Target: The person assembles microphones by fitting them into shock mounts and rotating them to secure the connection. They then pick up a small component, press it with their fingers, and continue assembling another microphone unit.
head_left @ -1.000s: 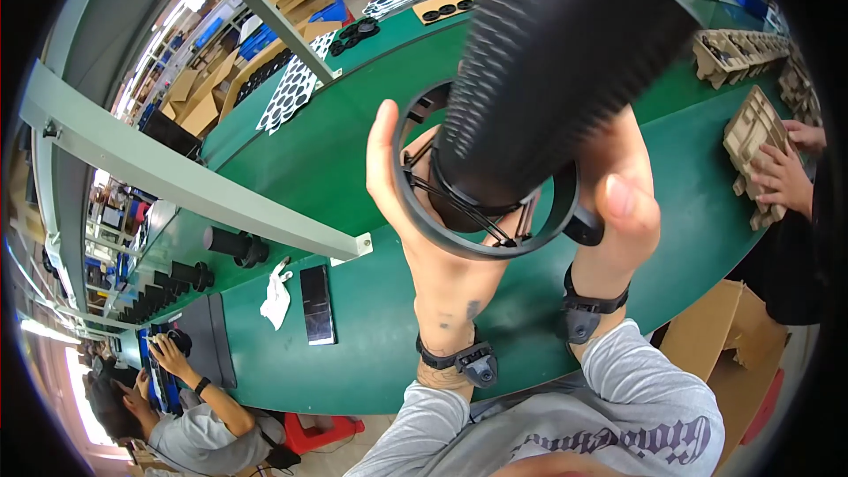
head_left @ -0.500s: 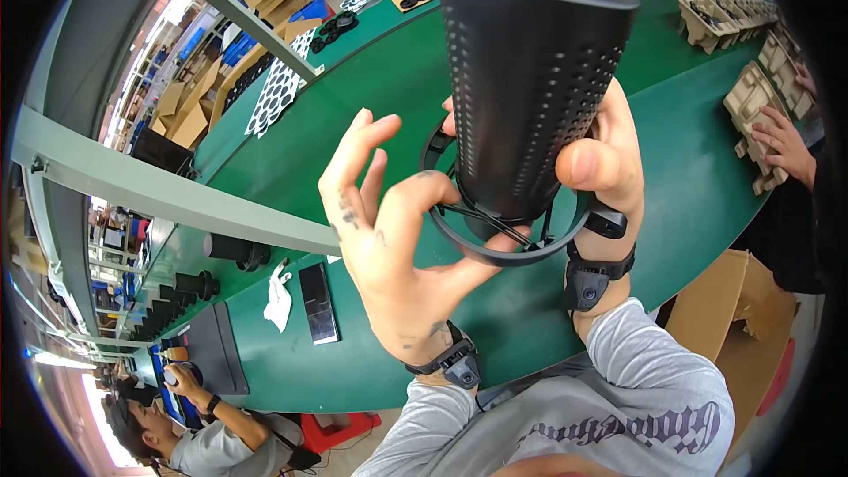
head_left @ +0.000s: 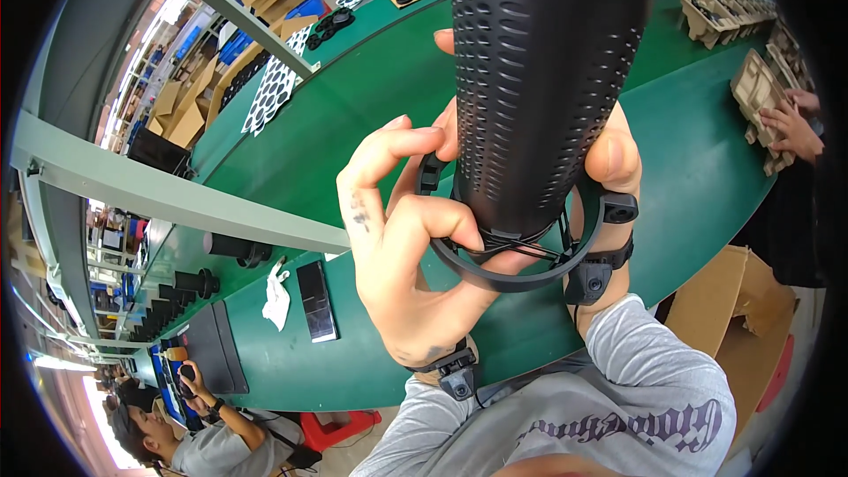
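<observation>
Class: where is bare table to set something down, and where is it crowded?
Bare green tabletop lies between the right hand and the co-worker's tan tray, and between the phone and left hand. Crowded: the left end, with black cylinders, white cloth and dark mat.

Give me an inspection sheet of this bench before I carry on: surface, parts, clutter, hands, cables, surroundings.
Surface: green benchtop, bare in front of the wearer's right sleeve.
Parts: black perforated cylinder, held above the bench, tilted; black ring around its lower end.
Clutter: dark flat slab, crumpled white cloth, dark mat.
Hands: right hand grips the cylinder; left hand at the ring, fingers bent, grip unclear.
Cables: thin black strands between ring and cylinder; material unclear.
Surroundings: pale metal frame at left; another person's hands on a moulded tray at right; open cardboard box below it.
</observation>
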Available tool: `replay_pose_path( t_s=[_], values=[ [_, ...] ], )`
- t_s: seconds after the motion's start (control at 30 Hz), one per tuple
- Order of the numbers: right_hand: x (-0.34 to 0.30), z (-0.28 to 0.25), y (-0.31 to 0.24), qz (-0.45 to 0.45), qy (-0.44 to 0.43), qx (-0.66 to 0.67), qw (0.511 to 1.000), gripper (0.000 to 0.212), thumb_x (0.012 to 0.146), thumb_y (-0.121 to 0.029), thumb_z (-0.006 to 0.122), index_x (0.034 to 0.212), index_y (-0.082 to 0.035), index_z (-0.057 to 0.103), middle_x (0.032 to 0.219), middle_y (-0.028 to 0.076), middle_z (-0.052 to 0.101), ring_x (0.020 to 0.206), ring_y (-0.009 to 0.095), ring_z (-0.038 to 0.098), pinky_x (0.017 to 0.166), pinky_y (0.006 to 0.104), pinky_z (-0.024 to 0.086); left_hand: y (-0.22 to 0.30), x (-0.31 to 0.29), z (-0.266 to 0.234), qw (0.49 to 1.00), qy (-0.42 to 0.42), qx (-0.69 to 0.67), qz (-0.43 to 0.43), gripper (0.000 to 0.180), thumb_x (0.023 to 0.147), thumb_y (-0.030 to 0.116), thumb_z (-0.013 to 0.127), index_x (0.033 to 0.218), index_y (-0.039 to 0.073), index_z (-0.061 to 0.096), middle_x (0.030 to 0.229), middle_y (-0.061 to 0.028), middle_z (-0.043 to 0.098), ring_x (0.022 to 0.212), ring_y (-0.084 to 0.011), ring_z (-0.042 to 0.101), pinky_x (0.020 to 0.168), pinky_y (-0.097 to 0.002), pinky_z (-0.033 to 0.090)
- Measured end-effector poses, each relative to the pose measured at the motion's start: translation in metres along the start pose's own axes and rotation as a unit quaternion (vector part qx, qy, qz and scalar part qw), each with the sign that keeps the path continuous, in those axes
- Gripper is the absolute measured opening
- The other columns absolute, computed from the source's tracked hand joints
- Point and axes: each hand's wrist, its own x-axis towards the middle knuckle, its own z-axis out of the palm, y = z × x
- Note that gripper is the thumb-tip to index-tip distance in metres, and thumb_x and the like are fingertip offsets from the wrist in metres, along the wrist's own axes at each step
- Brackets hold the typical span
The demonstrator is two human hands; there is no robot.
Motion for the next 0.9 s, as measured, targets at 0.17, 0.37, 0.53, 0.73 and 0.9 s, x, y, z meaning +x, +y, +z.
replay_pose_path(
  t_s=[0.17,0.37,0.53,0.73,0.9],
  values=[
    [-0.002,0.003,0.003,0.004,0.016,0.011,1.0,0.059,0.065,-0.032,0.072,0.111,0.002,0.059,0.102,0.008,0.064,0.093,0.016,0.06,0.085,0.0276,0.045,-0.004,-0.003,0.0,0.999,-0.009,-0.031,-0.011,0.044,0.05,0.016,0.088,0.064,0.01,0.047,0.123,-0.0194,0.045,0.116,-0.0294,0.045,0.098,-0.0394,0.031],
    [-0.001,-0.001,0.005,-0.001,0.011,0.015,1.0,0.061,0.064,-0.033,0.072,0.112,0.002,0.058,0.102,0.007,0.064,0.092,0.016,0.06,0.084,0.0273,0.046,-0.005,-0.002,0.002,0.997,-0.007,-0.07,0.004,0.045,0.051,0.016,0.089,0.066,0.011,0.047,0.124,-0.0186,0.043,0.117,-0.0287,0.044,0.1,-0.039,0.029],
    [0.001,-0.007,0.009,-0.019,0.013,0.027,0.999,0.061,0.065,-0.034,0.072,0.112,0.003,0.058,0.101,0.007,0.064,0.091,0.015,0.06,0.083,0.0268,0.046,-0.002,-0.002,0.002,0.999,-0.024,-0.02,-0.016,0.047,0.054,0.016,0.089,0.078,0.01,0.049,0.129,-0.018,0.039,0.121,-0.0304,0.043,0.101,-0.0406,0.031],
    [0.004,-0.015,0.002,-0.068,0.016,-0.061,0.996,0.06,0.068,-0.037,0.07,0.111,0.003,0.058,0.1,0.008,0.064,0.09,0.015,0.06,0.083,0.0272,0.047,-0.008,0.0,0.012,0.999,0.032,-0.014,-0.018,0.067,0.058,0.022,0.088,0.109,0.006,0.047,0.135,-0.018,0.036,0.123,-0.0316,0.042,0.102,-0.0425,0.035],
    [0.011,0.006,-0.003,-0.046,0.064,-0.052,0.996,0.096,0.081,-0.066,0.05,0.135,0.01,0.029,0.102,0.027,0.062,0.093,0.03,0.065,0.084,0.0361,0.054,-0.004,0.0,0.02,0.987,0.061,-0.117,-0.095,0.099,0.063,0.021,0.081,0.141,0.006,0.022,0.133,-0.0199,0.038,0.119,-0.028,0.045,0.096,-0.036,0.04]
  ],
)
